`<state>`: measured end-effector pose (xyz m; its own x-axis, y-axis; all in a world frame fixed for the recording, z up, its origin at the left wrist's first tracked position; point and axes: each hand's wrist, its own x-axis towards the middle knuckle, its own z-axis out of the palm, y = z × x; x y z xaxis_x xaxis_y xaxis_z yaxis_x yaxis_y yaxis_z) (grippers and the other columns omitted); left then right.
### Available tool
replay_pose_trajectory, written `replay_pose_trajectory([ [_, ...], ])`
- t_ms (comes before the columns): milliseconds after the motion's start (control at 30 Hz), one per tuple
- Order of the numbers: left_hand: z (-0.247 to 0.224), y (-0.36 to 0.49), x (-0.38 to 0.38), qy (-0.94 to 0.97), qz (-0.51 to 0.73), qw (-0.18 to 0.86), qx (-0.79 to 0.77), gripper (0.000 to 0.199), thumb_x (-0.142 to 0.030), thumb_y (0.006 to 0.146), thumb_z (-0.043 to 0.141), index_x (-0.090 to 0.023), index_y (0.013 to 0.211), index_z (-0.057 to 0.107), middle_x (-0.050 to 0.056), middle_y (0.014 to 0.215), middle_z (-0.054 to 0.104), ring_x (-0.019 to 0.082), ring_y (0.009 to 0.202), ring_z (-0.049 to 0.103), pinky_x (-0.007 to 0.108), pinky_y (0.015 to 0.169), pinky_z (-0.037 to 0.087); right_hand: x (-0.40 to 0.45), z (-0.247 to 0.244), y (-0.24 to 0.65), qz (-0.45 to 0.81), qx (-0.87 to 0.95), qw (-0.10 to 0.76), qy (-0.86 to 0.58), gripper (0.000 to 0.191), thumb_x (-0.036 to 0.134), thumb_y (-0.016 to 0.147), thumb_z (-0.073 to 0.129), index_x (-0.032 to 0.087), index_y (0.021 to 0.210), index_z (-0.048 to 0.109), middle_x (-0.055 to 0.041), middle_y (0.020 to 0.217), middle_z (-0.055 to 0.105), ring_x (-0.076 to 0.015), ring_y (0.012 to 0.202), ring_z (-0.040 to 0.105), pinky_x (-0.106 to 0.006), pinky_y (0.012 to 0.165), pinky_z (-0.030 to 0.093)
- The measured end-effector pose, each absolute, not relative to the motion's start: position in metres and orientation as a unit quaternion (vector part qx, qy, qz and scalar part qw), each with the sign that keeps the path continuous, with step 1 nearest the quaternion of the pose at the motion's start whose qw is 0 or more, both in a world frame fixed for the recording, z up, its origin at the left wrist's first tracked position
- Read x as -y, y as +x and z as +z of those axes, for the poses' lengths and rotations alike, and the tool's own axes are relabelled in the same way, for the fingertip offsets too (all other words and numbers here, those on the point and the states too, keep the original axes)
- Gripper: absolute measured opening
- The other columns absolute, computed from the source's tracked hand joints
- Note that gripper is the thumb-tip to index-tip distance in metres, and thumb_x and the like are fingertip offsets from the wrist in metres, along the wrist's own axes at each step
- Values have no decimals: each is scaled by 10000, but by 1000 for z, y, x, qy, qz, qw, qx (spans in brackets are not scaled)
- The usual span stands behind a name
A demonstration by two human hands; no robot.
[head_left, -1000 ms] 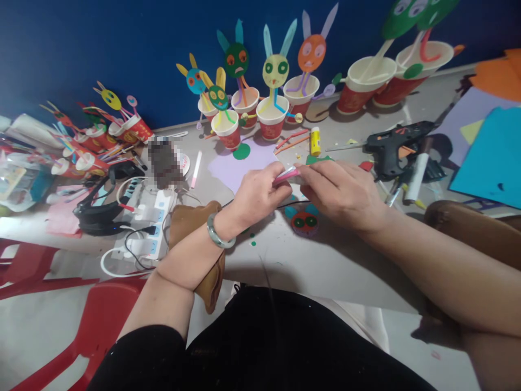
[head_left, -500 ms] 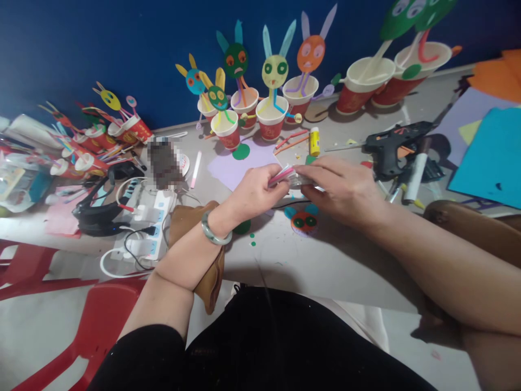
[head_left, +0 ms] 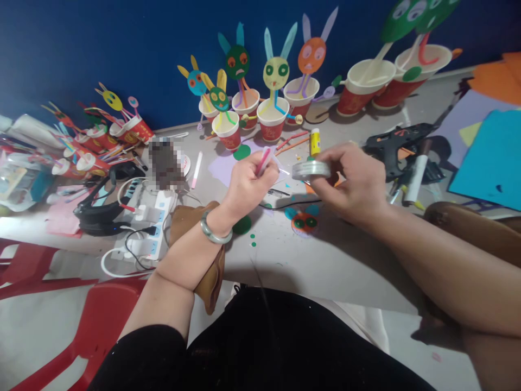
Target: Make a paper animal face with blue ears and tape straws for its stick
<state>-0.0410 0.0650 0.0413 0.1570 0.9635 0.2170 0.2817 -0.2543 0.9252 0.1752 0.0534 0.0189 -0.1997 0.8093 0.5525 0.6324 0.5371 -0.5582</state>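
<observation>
My left hand (head_left: 250, 182) is closed around a short pink straw (head_left: 264, 159), most of it hidden by the fingers. Between the thumb and fingers of my right hand (head_left: 352, 176) is a roll of clear tape (head_left: 311, 170), held edge-on. A gap separates the tape roll from the straw. Below both hands, an orange paper face (head_left: 304, 222) with green eyes and blue ears lies on the table. Green paper circles (head_left: 243, 224) lie below my left hand.
Paper cups (head_left: 272, 122) with paper-faced figures stand along the blue wall. A yellow glue stick (head_left: 315, 142) and loose straws (head_left: 292, 142) lie beyond my hands. To the right are a black glue gun (head_left: 396, 144), a marker (head_left: 415, 179) and coloured paper (head_left: 488, 157); a power strip (head_left: 160, 225) is left.
My hands have moved apart. The tape roll now shows clearly in my right hand, and the pink straw in my left has tilted more upright.
</observation>
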Motion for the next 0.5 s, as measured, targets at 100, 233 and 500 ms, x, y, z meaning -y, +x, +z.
replay_pose_trajectory([
  [100, 41, -41, -69, 608, 471, 437, -467, 205, -176, 892, 585, -232, 712, 503, -64, 611, 455, 86, 566, 420, 257, 572, 384, -58, 18, 174, 146, 713, 457, -512, 122, 225, 900, 642, 269, 951, 540, -42, 805, 657, -196, 702, 562, -372, 660, 462],
  [233, 41, -40, -69, 553, 450, 518, -473, 202, -253, 929, 594, -249, 750, 502, -104, 523, 316, 76, 449, 302, 256, 466, 271, -61, 18, 173, 188, 699, 484, -492, 159, 222, 907, 635, 282, 925, 490, -37, 800, 617, -209, 731, 564, -398, 710, 458],
  [500, 46, -39, -68, 512, 403, 580, -489, 184, -247, 937, 562, -236, 757, 525, -105, 512, 297, 70, 442, 299, 245, 452, 222, -57, 21, 171, 204, 701, 493, -473, 185, 240, 860, 654, 290, 911, 484, -32, 780, 619, -207, 718, 560, -400, 697, 467],
])
